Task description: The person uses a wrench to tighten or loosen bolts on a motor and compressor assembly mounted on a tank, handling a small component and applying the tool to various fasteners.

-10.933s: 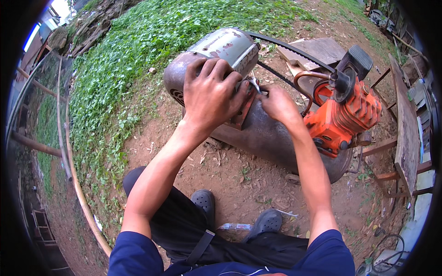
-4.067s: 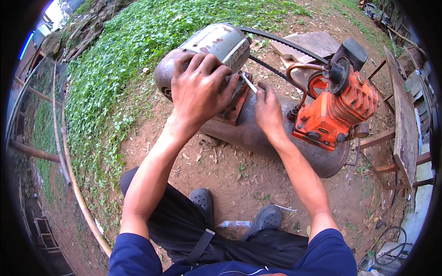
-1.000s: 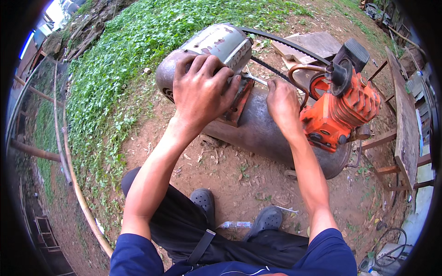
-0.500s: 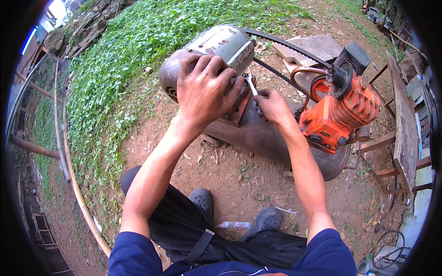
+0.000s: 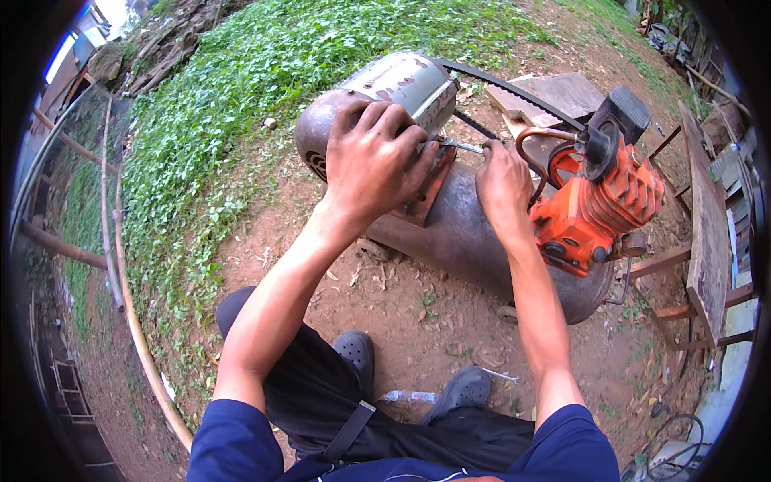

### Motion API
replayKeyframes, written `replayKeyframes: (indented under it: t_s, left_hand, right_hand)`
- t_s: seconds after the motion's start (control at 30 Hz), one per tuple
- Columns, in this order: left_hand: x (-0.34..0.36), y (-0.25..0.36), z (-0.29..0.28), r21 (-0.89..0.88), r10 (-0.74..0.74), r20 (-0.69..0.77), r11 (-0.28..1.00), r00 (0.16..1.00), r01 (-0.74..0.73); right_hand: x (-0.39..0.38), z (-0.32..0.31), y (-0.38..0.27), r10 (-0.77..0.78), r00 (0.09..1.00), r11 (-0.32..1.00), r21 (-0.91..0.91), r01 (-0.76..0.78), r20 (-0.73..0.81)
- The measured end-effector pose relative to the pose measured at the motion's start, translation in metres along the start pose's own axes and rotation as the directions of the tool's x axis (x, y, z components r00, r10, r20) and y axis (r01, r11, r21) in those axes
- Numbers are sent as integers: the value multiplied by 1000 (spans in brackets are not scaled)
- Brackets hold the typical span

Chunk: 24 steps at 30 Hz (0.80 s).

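My left hand (image 5: 373,165) is curled over the near side of an electric motor (image 5: 401,79), which is pale green with a rusty brown end. My right hand (image 5: 504,183) grips the near end of a silver wrench (image 5: 467,148). The wrench's far head sits by the motor's base, close to my left thumb; the fastener there is too hidden to make out. Under the motor, an orange-red mounting bracket (image 5: 427,195) stands on a rusty air tank (image 5: 470,215). A black drive belt (image 5: 514,86) runs from the motor toward the orange compressor pump (image 5: 602,213).
Wooden boards (image 5: 554,95) lie behind the tank. A plank bench (image 5: 700,233) stands at the right. Near my shoes, a crushed plastic bottle (image 5: 408,397) and another wrench (image 5: 503,375) lie on the dirt. Bamboo poles (image 5: 136,345) run along the left, beside green ground plants (image 5: 193,161).
My right hand has swung the wrench handle up and to the right, so it now lies nearly level. My left hand stays on the motor. The whole view has shifted slightly.
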<state>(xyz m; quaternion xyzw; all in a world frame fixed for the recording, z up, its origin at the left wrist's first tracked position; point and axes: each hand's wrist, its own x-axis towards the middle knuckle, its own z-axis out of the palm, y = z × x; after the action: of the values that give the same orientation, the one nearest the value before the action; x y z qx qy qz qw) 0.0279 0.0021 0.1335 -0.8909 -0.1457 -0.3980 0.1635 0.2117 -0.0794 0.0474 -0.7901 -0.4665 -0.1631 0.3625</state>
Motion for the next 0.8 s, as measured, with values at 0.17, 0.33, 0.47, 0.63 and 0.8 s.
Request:
replayKeyframes:
  t_s: [0.17,0.33,0.47,0.63,0.8]
  left_hand:
    - [-1,-1,-1,4,-7,-10,1000,1000,7]
    - [0,1,-2,9,-12,0,1000,1000,12]
    - [1,1,-2,4,-18,14,1000,1000,18]
    - [1,-1,0,3,12,-28,1000,1000,-12]
    - [3,3,-3,14,-26,20,1000,999,26]
  right_hand:
    - [-8,-23,-14,63,992,996,-67,-56,107]
    - [-25,-20,-21,74,972,997,-4,-75,224]
    - [-27,-13,-25,78,827,992,36,-118,557]
    - [-20,-4,-29,102,563,650,374,-662,820]
    - [-23,10,-30,64,520,274,486,-830,852]
